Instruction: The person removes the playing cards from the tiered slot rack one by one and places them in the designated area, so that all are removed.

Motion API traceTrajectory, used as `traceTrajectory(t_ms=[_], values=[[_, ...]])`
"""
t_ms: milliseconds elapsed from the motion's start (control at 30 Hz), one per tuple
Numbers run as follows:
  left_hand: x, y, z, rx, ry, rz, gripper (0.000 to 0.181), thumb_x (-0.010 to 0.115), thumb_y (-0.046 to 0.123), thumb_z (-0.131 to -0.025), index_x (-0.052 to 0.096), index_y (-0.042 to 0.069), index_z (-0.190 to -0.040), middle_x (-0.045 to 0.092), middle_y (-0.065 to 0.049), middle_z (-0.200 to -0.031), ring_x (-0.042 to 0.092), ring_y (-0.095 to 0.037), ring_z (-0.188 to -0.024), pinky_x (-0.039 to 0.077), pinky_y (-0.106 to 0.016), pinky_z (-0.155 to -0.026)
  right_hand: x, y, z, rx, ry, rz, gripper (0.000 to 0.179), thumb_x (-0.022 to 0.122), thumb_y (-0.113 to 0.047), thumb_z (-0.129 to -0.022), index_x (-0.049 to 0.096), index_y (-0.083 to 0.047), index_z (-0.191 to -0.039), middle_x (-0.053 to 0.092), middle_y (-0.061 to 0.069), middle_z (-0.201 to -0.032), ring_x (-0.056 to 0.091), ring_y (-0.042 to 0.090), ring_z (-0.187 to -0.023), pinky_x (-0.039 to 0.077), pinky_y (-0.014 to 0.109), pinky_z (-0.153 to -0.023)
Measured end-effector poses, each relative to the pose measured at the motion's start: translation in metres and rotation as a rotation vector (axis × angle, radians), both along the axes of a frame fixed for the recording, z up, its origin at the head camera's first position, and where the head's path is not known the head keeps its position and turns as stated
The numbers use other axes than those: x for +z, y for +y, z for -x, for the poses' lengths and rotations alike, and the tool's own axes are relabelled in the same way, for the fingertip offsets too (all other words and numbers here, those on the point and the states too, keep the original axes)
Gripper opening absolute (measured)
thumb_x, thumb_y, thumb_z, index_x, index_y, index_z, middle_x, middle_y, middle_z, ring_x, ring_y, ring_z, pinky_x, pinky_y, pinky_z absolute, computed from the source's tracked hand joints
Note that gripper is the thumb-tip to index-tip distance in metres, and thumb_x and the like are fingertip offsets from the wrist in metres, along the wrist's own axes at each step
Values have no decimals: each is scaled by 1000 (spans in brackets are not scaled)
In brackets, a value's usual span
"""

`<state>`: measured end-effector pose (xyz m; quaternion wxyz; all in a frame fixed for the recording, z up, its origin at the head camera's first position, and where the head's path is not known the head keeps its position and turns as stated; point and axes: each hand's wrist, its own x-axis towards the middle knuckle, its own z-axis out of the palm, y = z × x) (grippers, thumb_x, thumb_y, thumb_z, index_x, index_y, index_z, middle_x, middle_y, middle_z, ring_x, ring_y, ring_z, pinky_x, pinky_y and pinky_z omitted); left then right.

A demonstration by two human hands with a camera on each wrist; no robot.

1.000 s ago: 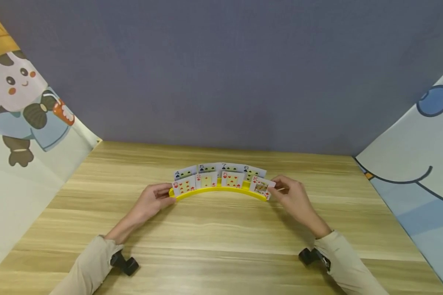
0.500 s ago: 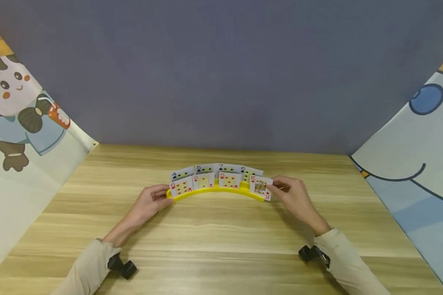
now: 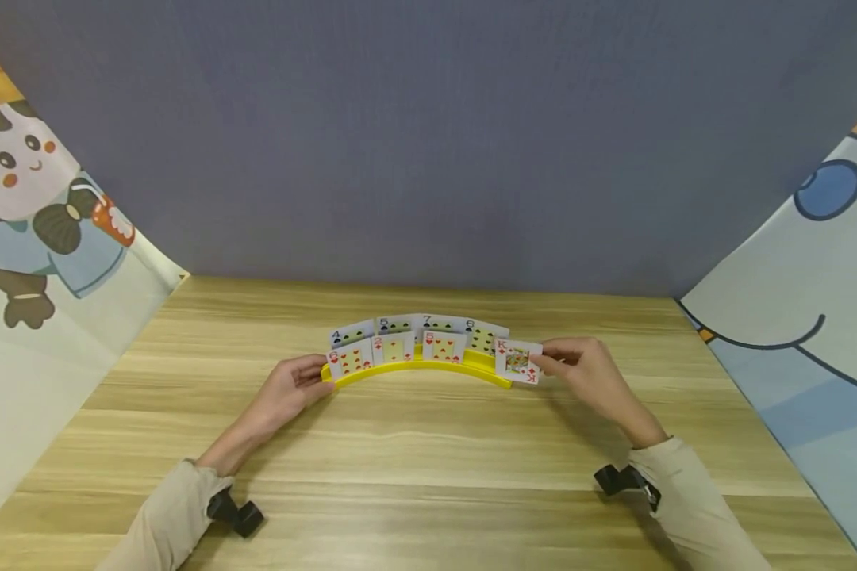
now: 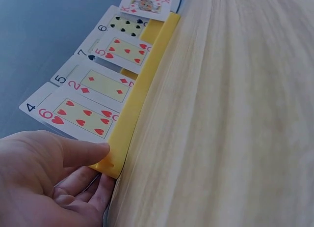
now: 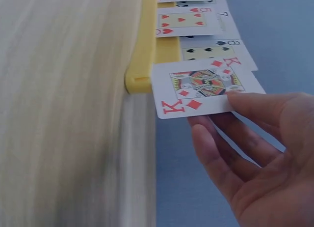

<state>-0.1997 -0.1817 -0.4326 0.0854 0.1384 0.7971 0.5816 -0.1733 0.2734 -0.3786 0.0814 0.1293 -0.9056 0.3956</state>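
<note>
A curved yellow card holder (image 3: 403, 366) stands on the table with playing cards in two rows. Its left end is gripped by my left hand (image 3: 286, 394), thumb in front and fingers behind. Between thumb and fingers, my right hand (image 3: 591, 379) pinches the king of diamonds (image 5: 206, 84) by its right side, at the holder's right end. The front row shows the six of hearts (image 4: 81, 116), two of diamonds (image 4: 104, 84) and five of hearts (image 3: 443, 346). Behind stand a four (image 3: 352, 334), five (image 3: 397, 324), seven (image 3: 444, 323) and six of spades (image 3: 484, 339).
The wood-grain table (image 3: 400, 476) meets a grey-blue wall panel (image 3: 428, 159) at its back edge. Cartoon-printed panels (image 3: 64, 230) rise on both sides. Each sleeve has a black wrist device (image 3: 236, 512) near the cuff.
My right hand has moved right with the king of diamonds, which has come out of the front groove to beyond the holder's right end. My left hand keeps its grip.
</note>
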Motion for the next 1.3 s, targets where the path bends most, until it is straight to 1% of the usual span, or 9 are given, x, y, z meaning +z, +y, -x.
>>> traceTrajectory(t_ms=[100,233,333,500,667,900,1000,1167,1300], values=[[1,0,0,11,-2,3,46,66,-5,-90,51,-14,-133,58,-33,-129,60,-42,-118,54,-26,-94,3,3,-1,6,-44,14,19,73,-21,-92,79,-4,-100,75,11,-95,69,20,-75,57,28,-63],[0,-1,0,4,-2,11,46,66,-4,-91,51,-14,-133,57,-33,-130,60,-41,-118,54,-27,-95,8,10,-2,0,-93,40,23,73,-23,-92,78,-3,-103,75,13,-99,71,29,-80,59,35,-65],[-1,-1,0,-1,-3,13,45,66,-3,-91,52,-12,-133,58,-31,-130,60,-40,-118,54,-27,-94,13,17,-2,7,-104,54,24,72,-24,-94,77,-3,-105,74,13,-99,70,27,-82,59,34,-66],[0,1,2,-4,7,15,45,66,-4,-91,53,-12,-133,59,-31,-129,60,-40,-118,54,-26,-93,21,29,-5,17,-75,102,21,69,-22,-96,77,-3,-100,73,13,-92,69,18,-79,57,27,-65],[2,1,3,-10,15,14,44,66,-4,-91,53,-13,-133,58,-31,-129,61,-40,-117,54,-27,-94,21,30,-4,9,-35,157,19,68,-16,-96,74,2,-100,73,17,-90,70,13,-77,59,25,-68],[-1,0,2,-11,7,6,43,66,-5,-90,55,-11,-131,59,-30,-129,61,-40,-117,54,-26,-93,11,24,9,27,23,196,15,65,-7,-96,66,8,-99,72,23,-86,71,22,-68,61,33,-63],[-1,-1,1,-2,4,0,43,67,-5,-90,55,-11,-131,59,-30,-129,60,-40,-118,54,-26,-94,9,21,16,28,31,178,15,64,-6,-97,65,9,-100,72,24,-88,71,22,-68,61,33,-61],[-2,-2,1,0,-14,2,43,67,-4,-91,56,-10,-131,59,-29,-130,59,-39,-120,53,-27,-95,8,16,26,-22,80,73,15,66,-9,-97,66,5,-97,73,19,-85,68,14,-66,59,26,-60],[-1,-1,1,2,-18,-2,43,67,-4,-90,56,-10,-132,59,-29,-130,58,-39,-121,53,-27,-96,9,12,34,-65,113,35,15,66,-11,-97,68,3,-97,74,17,-85,66,10,-66,55,22,-58]])
